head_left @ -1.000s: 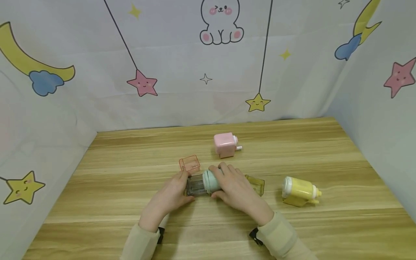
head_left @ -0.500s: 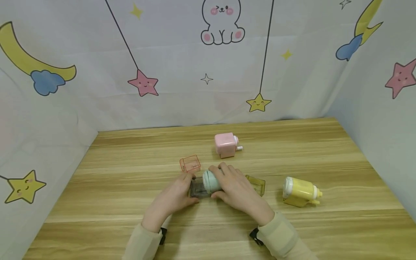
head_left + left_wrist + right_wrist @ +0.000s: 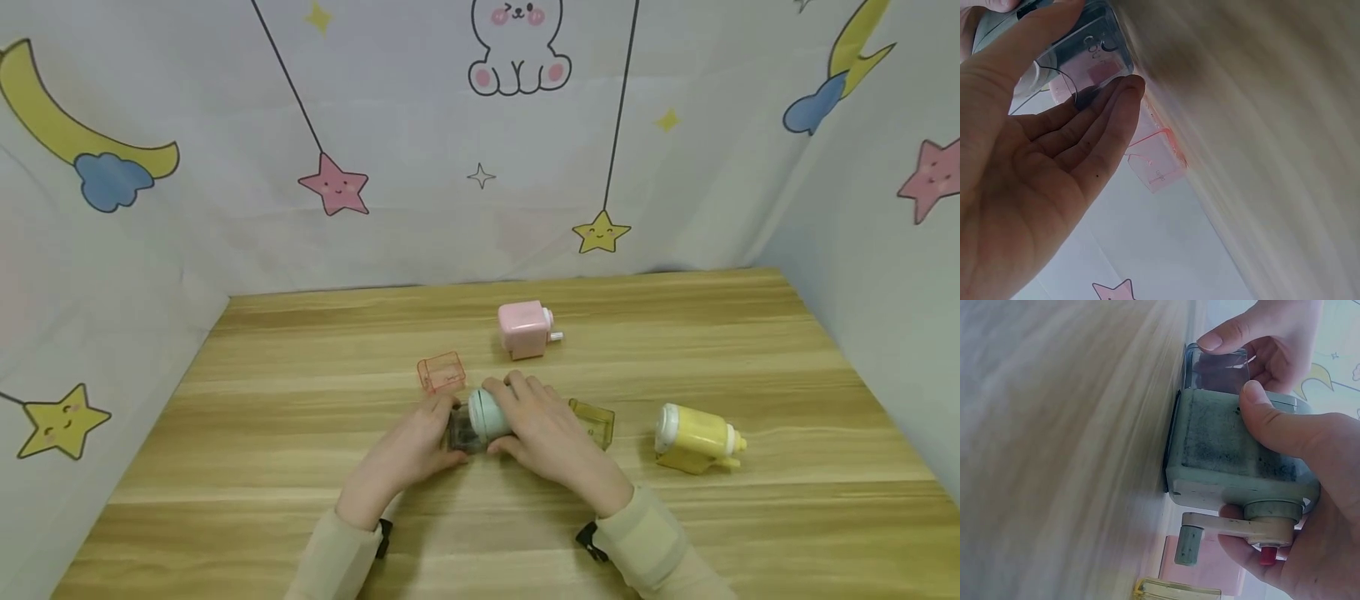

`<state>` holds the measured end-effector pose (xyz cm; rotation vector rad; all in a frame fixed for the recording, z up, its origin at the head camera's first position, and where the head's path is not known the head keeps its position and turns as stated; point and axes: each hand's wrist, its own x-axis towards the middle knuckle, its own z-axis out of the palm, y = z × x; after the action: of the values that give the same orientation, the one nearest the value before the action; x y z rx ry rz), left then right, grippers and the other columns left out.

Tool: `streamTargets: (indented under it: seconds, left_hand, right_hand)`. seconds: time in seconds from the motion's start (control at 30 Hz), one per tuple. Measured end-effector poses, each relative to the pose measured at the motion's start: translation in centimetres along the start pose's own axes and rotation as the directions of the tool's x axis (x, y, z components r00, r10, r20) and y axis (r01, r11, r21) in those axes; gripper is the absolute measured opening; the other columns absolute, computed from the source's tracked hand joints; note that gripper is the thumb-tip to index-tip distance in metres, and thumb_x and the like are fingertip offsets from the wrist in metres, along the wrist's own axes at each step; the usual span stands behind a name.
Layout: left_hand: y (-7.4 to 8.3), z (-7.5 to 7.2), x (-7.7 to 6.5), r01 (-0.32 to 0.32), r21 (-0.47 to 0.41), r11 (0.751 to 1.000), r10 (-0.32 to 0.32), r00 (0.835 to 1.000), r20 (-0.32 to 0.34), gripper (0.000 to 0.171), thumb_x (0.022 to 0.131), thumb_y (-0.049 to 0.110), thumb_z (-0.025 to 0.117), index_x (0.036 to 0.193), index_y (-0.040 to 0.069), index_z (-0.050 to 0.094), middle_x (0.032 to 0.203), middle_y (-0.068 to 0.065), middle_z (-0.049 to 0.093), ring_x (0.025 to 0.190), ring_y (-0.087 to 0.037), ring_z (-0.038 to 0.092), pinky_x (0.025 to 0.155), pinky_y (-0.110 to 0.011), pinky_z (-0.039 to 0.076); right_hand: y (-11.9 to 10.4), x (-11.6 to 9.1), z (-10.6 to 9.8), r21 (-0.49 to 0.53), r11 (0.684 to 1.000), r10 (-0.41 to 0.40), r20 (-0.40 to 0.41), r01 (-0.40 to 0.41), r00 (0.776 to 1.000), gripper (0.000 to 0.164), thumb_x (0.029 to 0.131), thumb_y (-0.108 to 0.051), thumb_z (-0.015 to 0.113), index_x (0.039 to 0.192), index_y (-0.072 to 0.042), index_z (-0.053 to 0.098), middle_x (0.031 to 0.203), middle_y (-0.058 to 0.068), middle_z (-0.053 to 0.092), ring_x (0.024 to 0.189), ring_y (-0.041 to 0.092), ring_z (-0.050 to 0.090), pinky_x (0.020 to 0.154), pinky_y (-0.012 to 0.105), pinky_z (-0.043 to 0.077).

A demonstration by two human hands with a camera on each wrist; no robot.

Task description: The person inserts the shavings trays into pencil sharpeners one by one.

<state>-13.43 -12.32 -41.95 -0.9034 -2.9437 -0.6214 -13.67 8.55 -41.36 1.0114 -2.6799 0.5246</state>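
Note:
My right hand grips a mint-green crank pencil sharpener, thumb on one side and fingers round the other. In the right wrist view its crank handle hangs beside a small red knob. Between the thumb and fingers of my left hand is a clear grey shavings drawer, partly inside the sharpener's base. The drawer's outer end sticks out on the left hand's side. Both pieces lie low at the wooden tabletop.
Behind my hands stand a pink sharpener and a clear red drawer. A clear yellow drawer lies just right of my right hand, with a yellow sharpener farther right. Printed cloth walls edge the table.
My left hand has moved right with the grey drawer, and less of the drawer shows outside the green sharpener. My right hand stays almost in place. The head view has tilted slightly.

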Motion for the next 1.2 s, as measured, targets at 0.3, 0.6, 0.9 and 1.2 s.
streamTargets:
  seconds: [0.3,0.6,0.9,1.2]
  left_hand:
    - [0.1,-0.1,0.3,0.004,0.004,1.000,-0.004,1.000,0.008,0.065,0.065,0.028,0.079,0.113,-0.002,0.048,0.106,-0.014,0.057,0.093,-0.018,0.053,0.081,-0.038,0.052]
    - [0.1,0.1,0.3,-0.010,-0.002,1.000,0.010,1.000,0.004,0.067,0.064,0.031,0.079,0.115,-0.001,0.047,0.107,-0.013,0.058,0.093,-0.019,0.053,0.081,-0.038,0.052]
    - [0.0,0.3,0.3,-0.012,-0.039,0.999,0.012,1.000,0.003,0.069,0.064,0.032,0.079,0.115,-0.001,0.046,0.107,-0.014,0.058,0.094,-0.020,0.053,0.081,-0.040,0.051]
    - [-0.1,0.2,0.3,-0.010,-0.072,0.997,0.011,1.000,0.017,0.071,0.064,0.034,0.079,0.116,0.000,0.046,0.107,-0.013,0.058,0.093,-0.019,0.053,0.080,-0.038,0.052]
  right_hand:
    - [-0.2,0.2,-0.2,-0.009,1.000,-0.004,-0.005,0.004,1.000,0.071,0.068,-0.037,0.075,0.125,-0.013,0.042,0.098,0.006,0.050,0.081,0.017,0.045,0.064,0.033,0.046]
    - [-0.6,0.4,0.2,-0.038,0.999,-0.013,-0.009,0.013,1.000,0.073,0.067,-0.041,0.074,0.126,-0.012,0.041,0.097,0.006,0.051,0.083,0.018,0.046,0.065,0.033,0.046]
    - [-0.9,0.4,0.4,-0.024,1.000,-0.014,-0.013,0.014,1.000,0.075,0.066,-0.042,0.074,0.126,-0.012,0.042,0.095,0.006,0.050,0.079,0.017,0.045,0.061,0.031,0.046]
    - [-1.3,0.5,0.5,-0.021,1.000,-0.015,-0.004,0.014,1.000,0.074,0.068,-0.043,0.073,0.127,-0.011,0.041,0.094,0.006,0.049,0.077,0.017,0.044,0.058,0.032,0.046]
